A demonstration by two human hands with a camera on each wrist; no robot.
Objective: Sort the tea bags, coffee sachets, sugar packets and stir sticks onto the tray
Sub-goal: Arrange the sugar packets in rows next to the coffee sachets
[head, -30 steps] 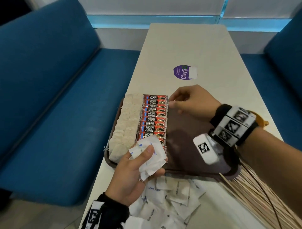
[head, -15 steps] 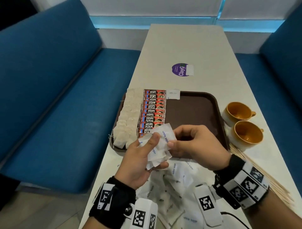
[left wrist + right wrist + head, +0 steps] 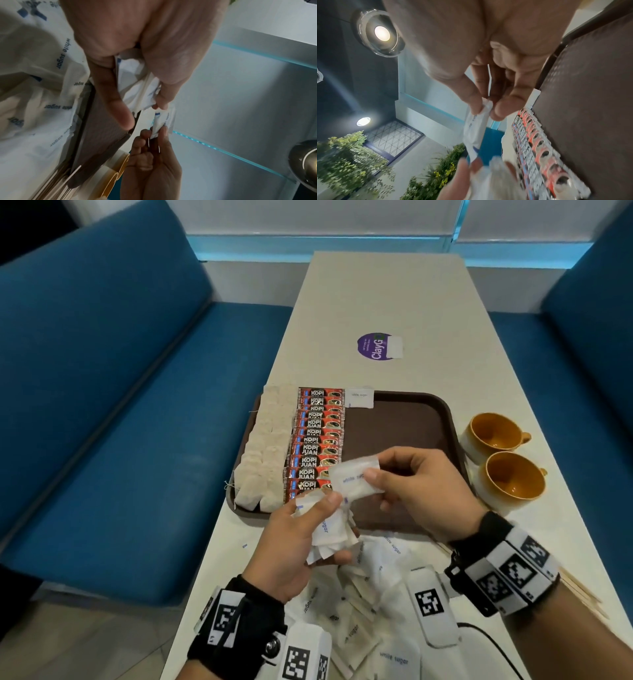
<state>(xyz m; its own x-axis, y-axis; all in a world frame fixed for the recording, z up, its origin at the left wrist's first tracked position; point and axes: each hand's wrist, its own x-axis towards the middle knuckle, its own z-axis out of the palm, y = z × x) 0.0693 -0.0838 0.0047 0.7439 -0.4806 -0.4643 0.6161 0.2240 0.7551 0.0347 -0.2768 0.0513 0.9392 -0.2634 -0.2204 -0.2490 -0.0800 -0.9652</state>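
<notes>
A brown tray (image 3: 411, 422) holds a column of tea bags (image 3: 267, 450) at its left, a column of red coffee sachets (image 3: 318, 440) beside them, and one white sugar packet (image 3: 359, 398) at the far edge. Above the tray's near edge my left hand (image 3: 337, 529) grips a bundle of sugar packets (image 3: 325, 534). My right hand (image 3: 375, 470) pinches a single sugar packet (image 3: 354, 481) between thumb and forefinger, just above the bundle. The right wrist view shows that packet (image 3: 474, 132) hanging from my fingertips. Stir sticks (image 3: 582, 594) lie on the table at the right, partly hidden by my right wrist.
A loose pile of sugar packets (image 3: 370, 611) covers the near end of the table. Two orange cups (image 3: 493, 433) (image 3: 513, 477) stand right of the tray. A purple sticker (image 3: 376, 346) lies farther along the table (image 3: 394, 285). Blue benches (image 3: 102, 405) flank both sides.
My right hand left a sugar packet at the tray's far edge, came back to the left hand's bundle and drew one packet out of it. The left hand stayed holding the bundle.
</notes>
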